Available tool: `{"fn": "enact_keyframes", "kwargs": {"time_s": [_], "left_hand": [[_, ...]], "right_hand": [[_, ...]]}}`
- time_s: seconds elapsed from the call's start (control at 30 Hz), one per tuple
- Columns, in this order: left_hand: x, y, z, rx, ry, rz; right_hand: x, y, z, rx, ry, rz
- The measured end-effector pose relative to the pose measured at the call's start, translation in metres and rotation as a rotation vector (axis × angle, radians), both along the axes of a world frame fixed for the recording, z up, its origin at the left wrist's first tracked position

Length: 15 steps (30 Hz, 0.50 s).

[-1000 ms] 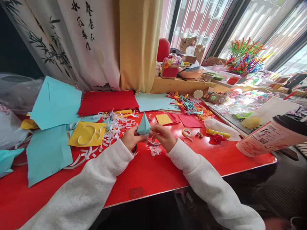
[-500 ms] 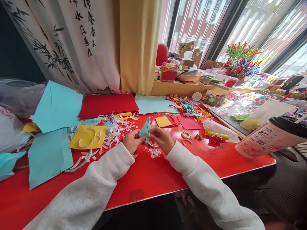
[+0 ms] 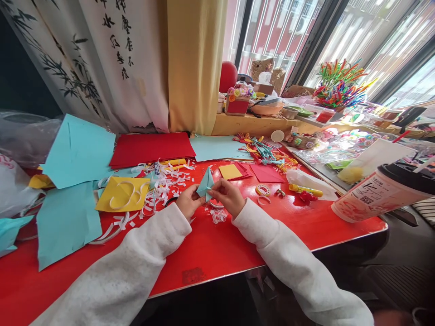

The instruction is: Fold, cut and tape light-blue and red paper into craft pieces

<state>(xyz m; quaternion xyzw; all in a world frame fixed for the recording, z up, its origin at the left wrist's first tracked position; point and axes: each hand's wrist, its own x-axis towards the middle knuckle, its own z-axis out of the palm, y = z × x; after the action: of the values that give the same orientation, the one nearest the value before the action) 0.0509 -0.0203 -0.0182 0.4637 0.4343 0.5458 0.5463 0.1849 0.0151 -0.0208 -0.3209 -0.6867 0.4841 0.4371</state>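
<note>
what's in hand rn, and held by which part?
Folded light-blue paper, in both hands: the left hand grips its lower left edge, the right hand pinches its lower right side. Exact contact points are partly hidden.

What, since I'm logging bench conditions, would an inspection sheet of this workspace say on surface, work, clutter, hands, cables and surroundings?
Surface: red table, glossy, with a dark patch near its front edge.
Work: folded blue paper, pointed end up, held between both hands.
Clutter: white scraps strewn left of the hands; yellow sheet bearing white curls; yellow tube and lidded cup to the right.
Hands: left hand grips the paper's left side; right hand pinches its lower right.
Cables: nothing seen clearly; the lower right is too dark to judge.
Surroundings: gold curtain behind; crowded sill with red balloon; windows beyond.
</note>
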Motion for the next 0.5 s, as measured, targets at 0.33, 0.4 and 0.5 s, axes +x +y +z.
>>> {"fn": "enact_keyframes", "kwargs": {"time_s": [0.33, 0.4, 0.5], "left_hand": [[-0.0057, -0.0002, 0.0015, -0.021, 0.059, 0.006], [-0.0045, -0.0012, 0.0028, -0.035, 0.046, 0.010], [-0.0034, -0.0024, 0.0061, -0.037, 0.080, 0.020]], "right_hand": [[0.0011, 0.0021, 0.0045, -0.046, 0.123, 0.074], [0.0014, 0.0023, 0.0048, -0.033, 0.117, 0.092], [0.0022, 0.0028, 0.0042, -0.009, 0.096, 0.093]]}}
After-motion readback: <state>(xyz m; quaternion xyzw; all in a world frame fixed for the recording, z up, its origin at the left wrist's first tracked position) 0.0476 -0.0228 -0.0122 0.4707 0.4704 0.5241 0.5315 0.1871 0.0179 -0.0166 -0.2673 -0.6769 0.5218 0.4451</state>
